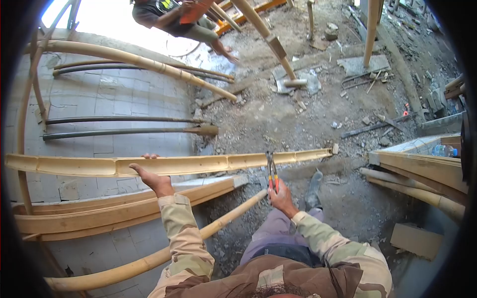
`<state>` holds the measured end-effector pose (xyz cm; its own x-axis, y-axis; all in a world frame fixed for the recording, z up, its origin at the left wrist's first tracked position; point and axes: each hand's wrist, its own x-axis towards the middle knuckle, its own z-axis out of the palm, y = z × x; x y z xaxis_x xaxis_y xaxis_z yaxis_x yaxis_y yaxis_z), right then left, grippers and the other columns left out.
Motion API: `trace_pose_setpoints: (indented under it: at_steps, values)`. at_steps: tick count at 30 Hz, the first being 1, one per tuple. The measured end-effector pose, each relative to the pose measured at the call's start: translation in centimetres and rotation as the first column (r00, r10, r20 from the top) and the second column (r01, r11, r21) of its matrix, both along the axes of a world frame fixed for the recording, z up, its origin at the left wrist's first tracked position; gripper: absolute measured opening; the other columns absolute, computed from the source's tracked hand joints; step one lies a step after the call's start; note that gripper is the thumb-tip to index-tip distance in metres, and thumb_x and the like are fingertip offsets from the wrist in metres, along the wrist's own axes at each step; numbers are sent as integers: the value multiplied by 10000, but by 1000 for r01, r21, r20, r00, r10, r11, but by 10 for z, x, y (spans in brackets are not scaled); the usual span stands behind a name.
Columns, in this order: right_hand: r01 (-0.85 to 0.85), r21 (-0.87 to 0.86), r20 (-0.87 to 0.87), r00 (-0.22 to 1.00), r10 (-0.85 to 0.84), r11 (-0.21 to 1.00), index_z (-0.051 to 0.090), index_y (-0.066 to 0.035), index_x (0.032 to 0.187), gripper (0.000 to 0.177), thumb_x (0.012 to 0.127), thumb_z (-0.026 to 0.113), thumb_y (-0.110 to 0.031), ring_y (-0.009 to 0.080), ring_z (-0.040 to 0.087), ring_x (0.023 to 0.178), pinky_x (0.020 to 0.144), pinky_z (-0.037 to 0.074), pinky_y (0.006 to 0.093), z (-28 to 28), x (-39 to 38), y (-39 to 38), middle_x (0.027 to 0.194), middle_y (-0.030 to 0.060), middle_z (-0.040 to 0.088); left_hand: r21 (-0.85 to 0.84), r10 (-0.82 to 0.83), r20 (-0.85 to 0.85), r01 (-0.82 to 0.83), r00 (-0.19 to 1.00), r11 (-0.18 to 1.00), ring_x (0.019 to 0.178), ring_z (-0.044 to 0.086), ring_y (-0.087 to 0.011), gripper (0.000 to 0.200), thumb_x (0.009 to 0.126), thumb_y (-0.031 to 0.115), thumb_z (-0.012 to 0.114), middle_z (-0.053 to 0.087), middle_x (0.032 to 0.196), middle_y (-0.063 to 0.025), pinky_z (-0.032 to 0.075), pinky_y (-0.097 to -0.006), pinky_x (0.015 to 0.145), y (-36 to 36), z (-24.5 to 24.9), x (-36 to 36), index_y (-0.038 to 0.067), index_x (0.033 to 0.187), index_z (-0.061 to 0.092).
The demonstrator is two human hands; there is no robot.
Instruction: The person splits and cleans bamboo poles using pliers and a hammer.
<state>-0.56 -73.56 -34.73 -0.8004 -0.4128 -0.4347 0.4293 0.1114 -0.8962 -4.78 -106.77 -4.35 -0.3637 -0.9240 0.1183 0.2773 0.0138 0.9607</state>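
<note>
A long split bamboo pole [194,165] lies across my view, its hollow inner side with node ridges facing up. My left hand [155,181] is wrapped round it from beneath, thumb at the near edge and fingertips showing over the far edge. In my right hand [282,198] are pliers [270,171] with red and yellow handles, gripped around the handles. Their metal jaws point away from me and overlap the bamboo right of its middle. The bamboo's right end has a small block-like piece [335,148] at it.
Wooden boards [124,208] lie below the bamboo, with a round bamboo pole [218,226] nearer me. Upright props [271,42] stand on rubble-strewn ground. Another person [184,17] is at the far top. More boards [422,171] and a bottle [443,150] are at right.
</note>
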Motion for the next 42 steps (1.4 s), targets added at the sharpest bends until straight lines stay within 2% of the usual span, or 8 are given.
trace_pose_setpoints:
  at_steps: [13, 17, 19, 24, 31, 37, 39, 42]
  values:
    - [-7, 247, -75, 997, 26, 969, 531, -48, 1176, 359, 868, 661, -177, 555, 633, 879, 765, 500, 598, 87, 6, -2, 889, 321, 667, -38, -122, -50, 120, 991, 992, 881, 550, -215, 641, 975, 708, 455, 551, 931, -50, 482, -378, 891, -9, -7, 8, 79, 1081, 508]
    - [-21, 199, -167, 984, 55, 980, 508, -43, 1338, 497, 882, 671, -157, 380, 715, 663, 620, 553, 485, 85, 16, -28, 768, 230, 677, -56, -187, -77, 183, 979, 981, 908, 554, -222, 684, 954, 745, 443, 555, 947, -45, 483, -408, 898, -27, -17, 13, 79, 1091, 512]
    - [-51, 180, -205, 975, 88, 982, 482, -29, 1365, 567, 842, 667, -147, 521, 663, 858, 739, 531, 562, 89, 12, -39, 897, 305, 681, -47, -194, -68, 191, 979, 980, 920, 556, -220, 698, 940, 756, 450, 560, 955, -44, 484, -412, 897, -25, -18, 14, 77, 1088, 513]
    - [425, 147, -266, 887, -378, 893, 445, 31, 1444, 625, 863, 641, -94, 446, 704, 773, 703, 552, 492, 139, 7, -42, 870, 281, 675, -77, -161, -49, 157, 986, 985, 918, 570, -230, 720, 939, 753, 443, 569, 962, -59, 491, -415, 901, -19, -13, 10, 55, 1106, 503]
    - [42, 4, 54, 998, -42, 999, 591, 15, 1308, 443, 874, 634, -60, 205, 653, 531, 504, 541, 358, 104, 9, -49, 751, 127, 661, -138, -119, -40, 113, 992, 984, 882, 611, -229, 714, 956, 716, 464, 601, 949, -92, 528, -392, 852, -19, -15, 11, 19, 1098, 524]
    - [542, 18, 58, 839, -542, 840, 535, 20, 1194, 288, 913, 590, -16, 149, 608, 457, 346, 466, 308, 131, 17, -63, 632, 56, 577, -164, -110, -35, 103, 993, 981, 867, 615, -230, 729, 955, 712, 473, 598, 941, -93, 531, -388, 841, -17, -14, 12, 6, 1126, 523]
    - [-55, -79, 194, 979, 69, 995, 539, 32, 1197, 285, 919, 586, -12, 146, 604, 451, 347, 466, 299, 121, 4, -69, 646, 67, 590, -139, -133, -53, 124, 990, 982, 867, 619, -232, 728, 958, 710, 469, 600, 945, -95, 535, -389, 837, -19, -14, 12, 6, 1132, 521]
    - [50, -102, 225, 974, -26, 993, 548, 16, 1093, 178, 921, 583, -7, 145, 603, 448, 344, 463, 294, 121, -9, -49, 651, 70, 591, -99, -157, -75, 150, 985, 984, 884, 614, -249, 702, 979, 688, 448, 591, 958, -102, 530, -407, 867, -18, -12, 9, 6, 1133, 510]
